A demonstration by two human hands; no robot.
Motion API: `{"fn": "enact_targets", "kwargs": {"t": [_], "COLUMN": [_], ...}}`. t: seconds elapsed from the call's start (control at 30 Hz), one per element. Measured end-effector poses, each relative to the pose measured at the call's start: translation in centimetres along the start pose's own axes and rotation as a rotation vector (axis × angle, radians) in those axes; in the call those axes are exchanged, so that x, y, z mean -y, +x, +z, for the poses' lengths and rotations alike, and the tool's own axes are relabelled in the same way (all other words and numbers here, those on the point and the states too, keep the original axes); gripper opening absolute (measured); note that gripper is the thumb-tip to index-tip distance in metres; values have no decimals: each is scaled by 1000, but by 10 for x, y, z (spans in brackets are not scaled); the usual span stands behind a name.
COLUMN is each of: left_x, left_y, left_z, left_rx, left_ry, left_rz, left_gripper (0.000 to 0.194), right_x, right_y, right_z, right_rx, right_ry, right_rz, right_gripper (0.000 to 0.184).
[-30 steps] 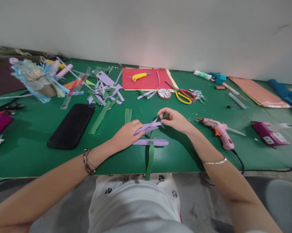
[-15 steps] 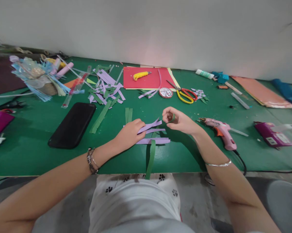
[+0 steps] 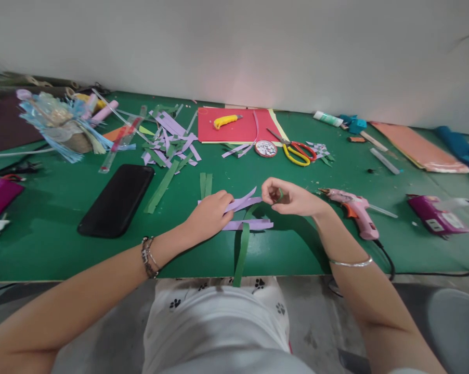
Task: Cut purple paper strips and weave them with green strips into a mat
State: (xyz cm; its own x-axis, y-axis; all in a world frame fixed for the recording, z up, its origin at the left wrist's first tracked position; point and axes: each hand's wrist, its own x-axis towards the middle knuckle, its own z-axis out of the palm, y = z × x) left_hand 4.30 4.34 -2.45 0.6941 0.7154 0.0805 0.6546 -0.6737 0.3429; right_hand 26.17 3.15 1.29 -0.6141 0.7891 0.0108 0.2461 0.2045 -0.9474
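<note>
My left hand [image 3: 209, 215] rests on the green table with its fingers curled over lilac paper strips [image 3: 248, 225]. Their free ends stick out to its right, one of them lifted. A green paper strip [image 3: 241, 254] crosses the lowest lilac strip and hangs toward the table's front edge. Two short green strip ends [image 3: 206, 185] show beyond my left hand. My right hand [image 3: 292, 198] is closed in a pinch just right of the lilac ends, holding a green strip that loops through its fingers. One lilac end reaches its fingertips; whether it is gripped is hidden.
A black phone [image 3: 117, 200] lies to the left, a pink glue gun [image 3: 355, 210] to the right. Farther back are a strip pile [image 3: 172, 137], red paper [image 3: 238, 132] with a yellow cutter [image 3: 226, 121], and scissors [image 3: 297, 153]. Purple boxes [image 3: 437, 215] sit at both sides.
My right hand has moved slightly down, and a lilac strip end now meets its fingertips. My left hand stays nearly in place.
</note>
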Motion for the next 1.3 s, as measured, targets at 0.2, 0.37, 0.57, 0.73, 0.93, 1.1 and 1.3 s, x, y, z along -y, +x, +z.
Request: {"fn": "enact_targets", "kwargs": {"t": [0.2, 0.37, 0.57, 0.73, 0.93, 1.1, 1.3], "left_x": [2, 6, 4, 4, 4, 6, 9], "left_y": [2, 0, -1, -2, -4, -6, -7], "left_z": [1, 2, -1, -5, -10, -13, -16], "left_rx": [-16, -56, -83, -62, -42, -54, -145], "left_ry": [1, -101, -235, -326, -283, -286, -437], "left_rz": [26, 65, 60, 21, 113, 145, 228], "left_gripper": [14, 17, 22, 25, 24, 22, 28], "right_x": [2, 0, -10, -18, -23, -21, -20], "right_y": [-2, 3, 12, 16, 20, 20, 20], "right_z": [0, 4, 6, 7, 13, 13, 13], "right_rx": [65, -34, -232, -349, -388, -413, -414], "right_ry": [41, 57, 67, 57, 42, 47, 70], "right_rz": [-10, 7, 70, 127, 180, 174, 203], "right_gripper": [21, 18, 23, 30, 31, 28, 26]}}
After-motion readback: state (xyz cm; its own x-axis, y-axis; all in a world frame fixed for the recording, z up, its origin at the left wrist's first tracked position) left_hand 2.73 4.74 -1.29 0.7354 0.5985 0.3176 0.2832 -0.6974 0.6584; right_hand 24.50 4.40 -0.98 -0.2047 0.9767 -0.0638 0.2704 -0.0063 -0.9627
